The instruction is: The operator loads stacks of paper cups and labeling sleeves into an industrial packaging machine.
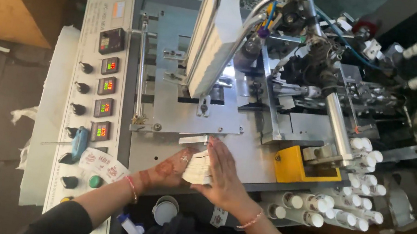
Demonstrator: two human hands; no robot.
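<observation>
Lower centre of frame: left hand (170,167) and right hand (224,177) press together on a small stack of flat white cardboard cartons (197,169) over the grey metal machine deck (246,156). Recommend squaring edges evenly before release.

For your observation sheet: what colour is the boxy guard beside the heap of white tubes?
Yellow guard, clearest in the head view.
</observation>
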